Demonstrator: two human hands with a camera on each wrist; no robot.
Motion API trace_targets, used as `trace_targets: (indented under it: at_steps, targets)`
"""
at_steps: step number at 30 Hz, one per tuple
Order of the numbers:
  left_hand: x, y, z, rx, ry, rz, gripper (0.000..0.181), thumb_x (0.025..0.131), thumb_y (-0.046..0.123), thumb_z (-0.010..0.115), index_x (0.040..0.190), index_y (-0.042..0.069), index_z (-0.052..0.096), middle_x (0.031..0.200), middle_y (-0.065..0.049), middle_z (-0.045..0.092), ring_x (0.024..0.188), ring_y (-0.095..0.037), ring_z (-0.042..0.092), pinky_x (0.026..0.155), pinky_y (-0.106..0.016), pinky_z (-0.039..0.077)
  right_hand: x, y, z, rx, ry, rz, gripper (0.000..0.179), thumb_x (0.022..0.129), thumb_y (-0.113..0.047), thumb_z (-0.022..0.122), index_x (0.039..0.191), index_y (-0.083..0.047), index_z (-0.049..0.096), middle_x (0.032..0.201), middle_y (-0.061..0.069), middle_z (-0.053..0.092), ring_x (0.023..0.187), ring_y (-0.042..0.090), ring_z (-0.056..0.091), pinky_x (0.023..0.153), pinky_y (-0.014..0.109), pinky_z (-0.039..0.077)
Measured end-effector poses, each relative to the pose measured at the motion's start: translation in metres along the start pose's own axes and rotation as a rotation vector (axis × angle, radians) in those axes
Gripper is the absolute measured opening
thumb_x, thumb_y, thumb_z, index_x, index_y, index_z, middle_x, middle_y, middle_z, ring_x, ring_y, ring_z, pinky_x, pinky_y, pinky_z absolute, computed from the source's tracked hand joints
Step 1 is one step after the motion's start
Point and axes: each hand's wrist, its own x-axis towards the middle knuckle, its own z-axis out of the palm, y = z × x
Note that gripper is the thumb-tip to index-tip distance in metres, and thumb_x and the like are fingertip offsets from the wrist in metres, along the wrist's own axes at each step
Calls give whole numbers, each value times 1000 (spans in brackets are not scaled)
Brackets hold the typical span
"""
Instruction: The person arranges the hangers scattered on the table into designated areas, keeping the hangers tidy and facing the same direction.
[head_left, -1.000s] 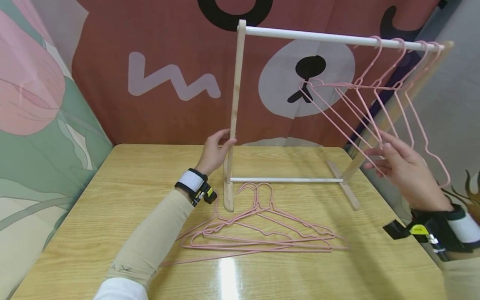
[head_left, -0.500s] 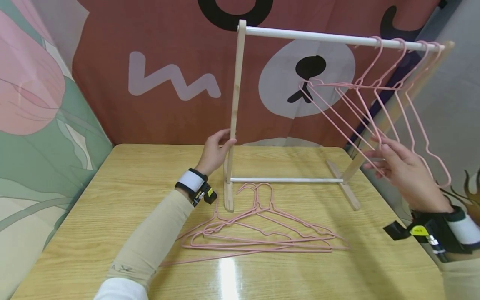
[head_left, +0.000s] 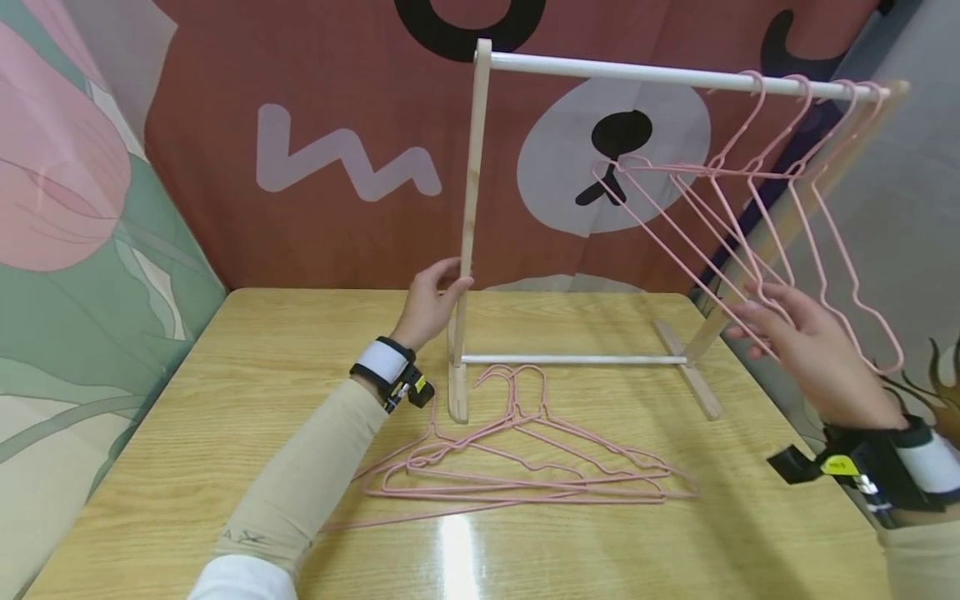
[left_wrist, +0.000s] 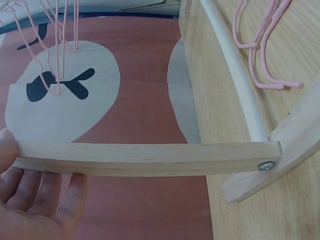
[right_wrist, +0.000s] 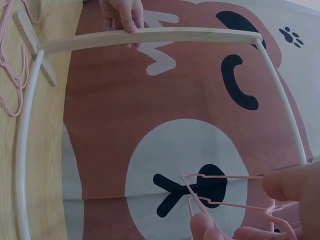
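Observation:
A garment rack with a pale wooden upright (head_left: 470,183) and a white top bar (head_left: 600,69) stands on the table. My left hand (head_left: 429,304) grips that left upright, thumb in front and fingers behind, as the left wrist view also shows. Several pink clothes hangers (head_left: 717,162) hang by their hooks at the bar's right end. At the lower end of the leftmost hung hanger, my right hand (head_left: 817,350) pinches the pink wire between thumb and fingers. Its fingertips are partly hidden behind the hangers.
Several more pink hangers (head_left: 514,414) lie overlapping on the wooden table (head_left: 262,375) before the rack. A white lower rod (head_left: 573,360) joins the rack's feet. A printed bear backdrop (head_left: 315,233) hangs behind; a grey curtain borders the right.
My right hand has shifted slightly, its fingers drawing further around the hanger, whose far corner has swung a little to the left. The left hand stays still on the upright.

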Motion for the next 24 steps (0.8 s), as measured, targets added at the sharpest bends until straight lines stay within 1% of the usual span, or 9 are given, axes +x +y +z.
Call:
trace_targets:
  at_steps: [4, 7, 9, 11, 14, 17, 19, 22, 24]
  targets:
    - [0, 0, 0, -3, 1, 1, 36, 104, 16, 61, 136, 0, 61, 120, -16, 67, 111, -27, 63, 94, -39, 57, -2, 0, 1, -18, 12, -20, 62, 110, -25, 47, 156, 10, 23, 109, -22, 61, 90, -3, 64, 70, 14, 53]
    - [1, -1, 1, -1, -2, 1, 35, 104, 15, 61, 136, 0, 61, 120, -17, 67, 111, -28, 63, 94, -39, 57, -5, 1, 3, -49, 7, -26, 64, 110, -25, 47, 156, 10, 20, 105, -24, 63, 90, -4, 62, 71, 12, 52]
    - [2, -2, 1, -1, -1, 4, 35, 104, 15, 61, 136, 0, 61, 120, -17, 67, 111, -28, 64, 94, -39, 57, -5, 3, 4, -71, 0, -18, 67, 110, -27, 47, 158, 9, 16, 106, -27, 61, 91, -6, 61, 72, 12, 51]
    - [2, -3, 1, -3, 3, 11, 35, 104, 15, 61, 136, -1, 61, 120, -18, 67, 111, -29, 64, 94, -39, 57, -6, 5, 5, -82, -13, -12, 66, 110, -28, 46, 158, 7, 16, 107, -29, 59, 93, -7, 60, 73, 11, 51]
    - [3, -4, 0, -11, 11, 25, 36, 104, 14, 61, 135, -3, 61, 120, -19, 67, 111, -30, 64, 94, -40, 57, -5, 8, 6, -96, -23, -22, 63, 110, -27, 48, 157, 5, 22, 110, -28, 59, 95, -6, 60, 73, 13, 52]
    - [3, -4, 0, -14, 12, 26, 36, 104, 14, 61, 135, -3, 60, 120, -19, 67, 111, -30, 64, 94, -40, 57, -6, 12, 7, -135, -32, -25, 62, 109, -27, 51, 157, 3, 27, 116, -19, 59, 93, -4, 60, 73, 12, 52]
    - [3, -4, 0, -15, 7, 21, 36, 104, 14, 61, 135, -3, 61, 120, -19, 67, 111, -30, 64, 94, -40, 57, -8, 16, 8, -142, -38, -18, 63, 108, -28, 54, 157, 2, 28, 120, -17, 57, 93, -4, 60, 74, 12, 52]
    - [2, -3, 0, -10, 0, 12, 35, 104, 15, 61, 136, -1, 61, 121, -18, 67, 112, -28, 64, 95, -39, 56, -13, 23, 9, -114, -47, -32, 60, 106, -24, 58, 155, 0, 33, 123, -20, 57, 97, -4, 61, 75, 13, 52]
    - [2, -3, 0, -12, -3, 11, 35, 104, 15, 61, 136, -1, 61, 121, -17, 67, 112, -28, 64, 95, -38, 56, -15, 29, 11, -57, -56, -44, 49, 106, -17, 58, 150, -6, 41, 120, -25, 59, 101, -6, 60, 76, 15, 54]
